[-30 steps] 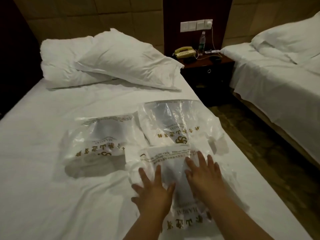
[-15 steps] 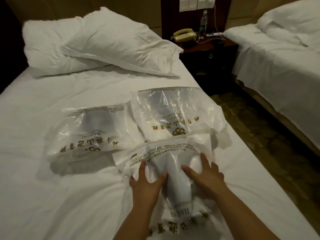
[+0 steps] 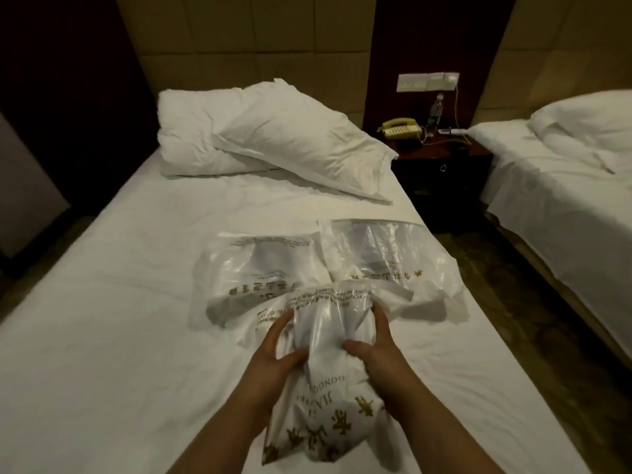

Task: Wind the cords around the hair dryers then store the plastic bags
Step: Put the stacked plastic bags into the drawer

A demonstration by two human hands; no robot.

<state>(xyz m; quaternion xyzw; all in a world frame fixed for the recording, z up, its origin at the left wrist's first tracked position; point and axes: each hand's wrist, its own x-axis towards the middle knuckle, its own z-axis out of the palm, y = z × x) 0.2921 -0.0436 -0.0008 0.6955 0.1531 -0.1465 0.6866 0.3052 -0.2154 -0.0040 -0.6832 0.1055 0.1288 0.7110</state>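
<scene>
Three translucent plastic bags with gold print lie on the white bed (image 3: pixel 102 319). The nearest bag (image 3: pixel 328 398) is bunched up between my hands. My left hand (image 3: pixel 273 357) grips its left side, thumb on top. My right hand (image 3: pixel 379 350) grips its right side, fingers curled round the plastic. A second bag (image 3: pixel 260 271) lies flat just beyond, to the left. The third bag (image 3: pixel 383 254) lies beyond on the right, near the bed's edge. Something grey shows dimly inside the bags; no hair dryer or cord is plainly visible.
Two white pillows (image 3: pixel 273 138) lie at the head of the bed. A dark nightstand (image 3: pixel 441 165) at the right holds a yellow phone (image 3: pixel 400 128) and a bottle (image 3: pixel 434 111). A second bed (image 3: pixel 564 172) stands at the far right across a strip of floor.
My hands went from lying flat on the nearest bag to squeezing it together from both sides. The bag has bunched up and lifted. The camera has tilted and shifted.
</scene>
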